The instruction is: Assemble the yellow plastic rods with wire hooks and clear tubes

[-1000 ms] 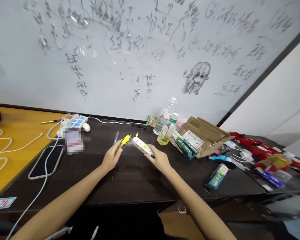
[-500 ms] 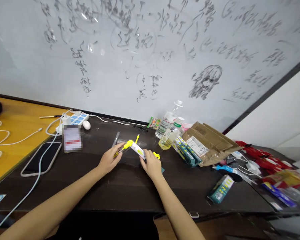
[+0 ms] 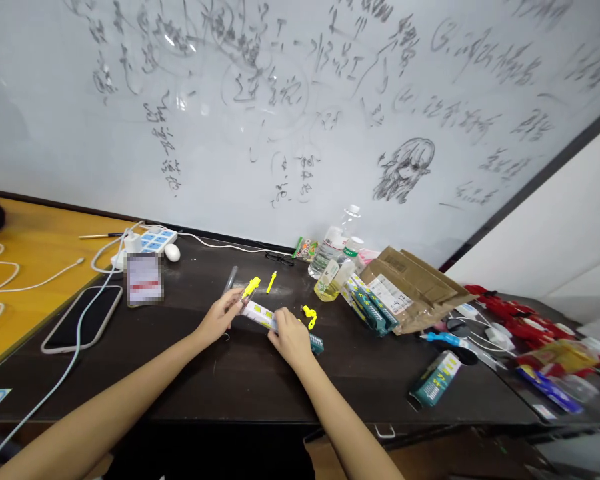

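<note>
My left hand (image 3: 223, 315) is closed on a yellow plastic piece (image 3: 251, 287), which sticks up past its fingertips. Between my two hands lies a long white box with yellow marks (image 3: 259, 314). My right hand (image 3: 291, 337) has its fingers closed around the right end of this box. A small yellow stick (image 3: 271, 282) lies on the dark table (image 3: 180, 373) beyond the hands, and a curved yellow part (image 3: 309, 316) is just right of my right hand. Partly behind that hand shows a green box (image 3: 317, 344).
Bottles (image 3: 329, 280), green boxes (image 3: 371, 305) and a cardboard package (image 3: 415, 287) stand at the right. A further green box (image 3: 436, 380) lies near the front edge. At left are a phone (image 3: 83, 319), cables and a power strip (image 3: 157, 240).
The white box has turned flatter and moved left and down, its left end now by my left hand. The yellow piece points more upward. The curved yellow part is now uncovered.
</note>
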### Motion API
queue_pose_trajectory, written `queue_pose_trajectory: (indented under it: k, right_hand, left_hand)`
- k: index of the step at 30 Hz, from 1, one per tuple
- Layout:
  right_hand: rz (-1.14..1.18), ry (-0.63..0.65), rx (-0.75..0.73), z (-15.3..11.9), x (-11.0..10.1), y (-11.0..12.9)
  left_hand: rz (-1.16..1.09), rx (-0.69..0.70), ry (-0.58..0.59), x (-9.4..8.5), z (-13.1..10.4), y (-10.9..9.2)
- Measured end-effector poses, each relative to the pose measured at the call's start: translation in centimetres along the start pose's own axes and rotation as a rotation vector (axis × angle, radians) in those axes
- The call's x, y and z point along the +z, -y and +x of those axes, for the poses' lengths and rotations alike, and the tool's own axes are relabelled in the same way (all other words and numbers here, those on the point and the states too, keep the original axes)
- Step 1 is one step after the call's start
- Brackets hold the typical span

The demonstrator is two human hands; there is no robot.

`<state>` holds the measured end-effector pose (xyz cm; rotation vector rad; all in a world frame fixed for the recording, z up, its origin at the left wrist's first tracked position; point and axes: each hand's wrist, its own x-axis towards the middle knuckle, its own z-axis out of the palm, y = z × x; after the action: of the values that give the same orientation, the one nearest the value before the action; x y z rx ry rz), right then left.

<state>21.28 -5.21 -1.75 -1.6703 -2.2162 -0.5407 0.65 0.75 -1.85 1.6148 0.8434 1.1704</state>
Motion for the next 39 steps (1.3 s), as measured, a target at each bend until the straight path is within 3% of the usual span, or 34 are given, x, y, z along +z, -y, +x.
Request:
queue_pose_trajectory:
  k: [7, 13, 16, 20, 23, 32, 39]
  right_hand:
    - [-0.102, 0.091, 0.037, 0.4, -1.6, 0.4]
    - [-0.065, 0.117, 0.092, 0.6, -2.1, 1.3]
    - [-0.027, 0.121, 0.127, 0.4, -2.1, 1.4]
    - [-0.051, 0.146, 0.051, -0.3, -2.7, -0.3]
    - [-0.118, 0.112, -0.042, -1.3, -3.3, -2.3]
    - [-0.227, 0.05, -0.136, -3.2, -4.4, -5.6]
    - [-0.302, 0.027, -0.18, -3.4, -5.0, -6.5]
  left_hand:
    - [-0.027, 0.048, 0.03, 0.3, -0.7, -0.6]
    - [0.421, 0.295, 0.122, 0.5, -1.9, -1.9]
    - [0.493, 0.34, 0.136, 0.5, -2.0, -2.2]
    - [0.41, 0.275, 0.097, 0.3, -1.4, -1.6]
    - [0.395, 0.22, 0.157, 0.2, -1.1, -1.2]
    - [0.431, 0.302, 0.324, -0.5, -1.0, -1.9]
    - [0.47, 0.314, 0.258, -0.5, -1.0, -1.7]
